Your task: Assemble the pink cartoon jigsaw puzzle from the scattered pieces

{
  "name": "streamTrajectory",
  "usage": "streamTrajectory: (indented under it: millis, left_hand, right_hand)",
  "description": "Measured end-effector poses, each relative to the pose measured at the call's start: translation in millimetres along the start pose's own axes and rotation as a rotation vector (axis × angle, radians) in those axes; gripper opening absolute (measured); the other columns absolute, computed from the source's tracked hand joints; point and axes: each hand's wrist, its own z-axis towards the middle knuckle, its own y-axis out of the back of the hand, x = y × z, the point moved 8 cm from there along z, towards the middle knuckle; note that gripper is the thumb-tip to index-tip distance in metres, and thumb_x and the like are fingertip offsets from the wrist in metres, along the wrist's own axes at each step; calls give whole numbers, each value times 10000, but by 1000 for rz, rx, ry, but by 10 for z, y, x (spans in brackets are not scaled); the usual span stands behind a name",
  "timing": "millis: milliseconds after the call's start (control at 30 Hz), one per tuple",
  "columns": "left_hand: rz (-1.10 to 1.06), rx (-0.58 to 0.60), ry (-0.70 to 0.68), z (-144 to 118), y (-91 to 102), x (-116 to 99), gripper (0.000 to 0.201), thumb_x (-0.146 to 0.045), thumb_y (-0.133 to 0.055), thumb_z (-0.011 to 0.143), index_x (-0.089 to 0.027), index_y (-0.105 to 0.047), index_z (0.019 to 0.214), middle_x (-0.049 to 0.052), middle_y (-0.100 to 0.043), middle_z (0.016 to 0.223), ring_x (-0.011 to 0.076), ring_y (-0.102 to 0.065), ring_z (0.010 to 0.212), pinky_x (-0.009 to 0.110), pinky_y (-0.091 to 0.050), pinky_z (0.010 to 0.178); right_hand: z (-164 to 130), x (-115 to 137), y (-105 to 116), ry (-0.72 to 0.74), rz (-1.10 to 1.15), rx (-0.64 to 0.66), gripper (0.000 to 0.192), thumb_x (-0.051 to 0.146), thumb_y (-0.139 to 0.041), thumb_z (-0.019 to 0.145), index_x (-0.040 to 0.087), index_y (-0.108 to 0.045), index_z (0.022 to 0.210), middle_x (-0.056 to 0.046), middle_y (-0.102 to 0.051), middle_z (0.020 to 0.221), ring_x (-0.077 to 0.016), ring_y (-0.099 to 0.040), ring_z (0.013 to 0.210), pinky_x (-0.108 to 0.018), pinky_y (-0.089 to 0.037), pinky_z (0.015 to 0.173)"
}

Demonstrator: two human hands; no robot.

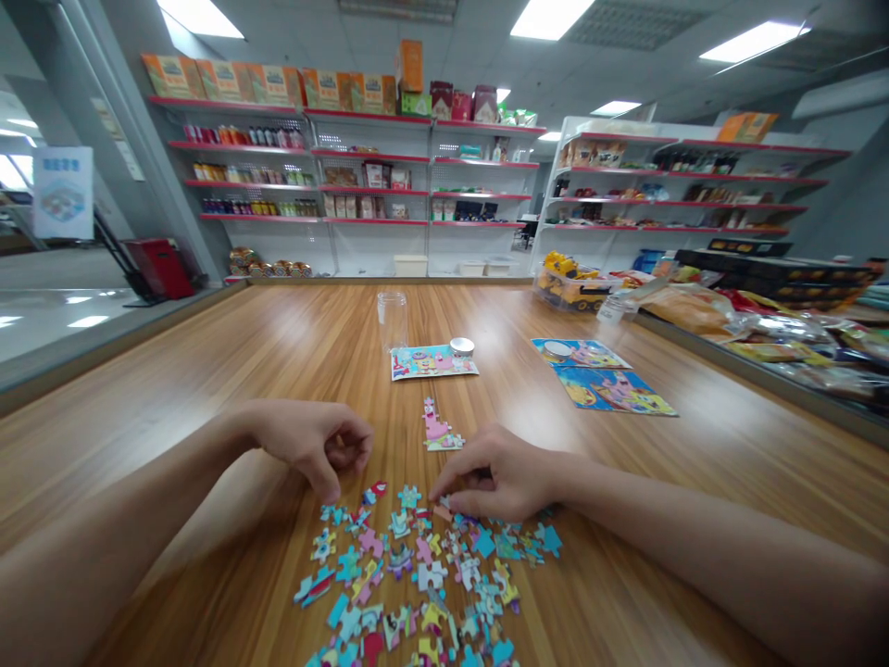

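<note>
Poster point(63, 193) lettering blurred, orange boxes' point(278, 85) print blurred, none legible

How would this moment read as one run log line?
left hand: fingers curled, near loose pieces | right hand: fingertips at loose pieces | joined pieces: beyond loose pieces | jar: upright | nearest card: lid on it

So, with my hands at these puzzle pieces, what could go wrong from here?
Your right hand is close to the partly joined section, so a brush might knock it apart. Some loose pieces overlap, so one could get dragged or bent. The clear jar stands upright and might tip if bumped.
</note>
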Motion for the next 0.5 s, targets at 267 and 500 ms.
streamTrajectory:
  millis: [267, 500]
  left_hand:
    - [246, -7, 61, 4, -85, -166, 317, -341, -819, 652, -175, -650, 863, -60, -405, 627, 114, -395, 545, 207, -303, 483]
    - [281, -124, 113, 26, 82, 17, 95, -230, -674, 726, -160, -618, 757, -37, -482, 579, 137, -452, 557, 214, -330, 501]
  right_hand:
    - [1, 11, 9, 5, 62, 3, 256, 269, -613, 859, 110, -762, 992, -4, -585, 544, -69, -418, 436, -178, -311, 435]
    - [-26, -244, 149, -122, 296, -158, 309, 349, -621, 839, 76, -762, 875, 4, -543, 521, -72, -351, 436, -201, -235, 417]
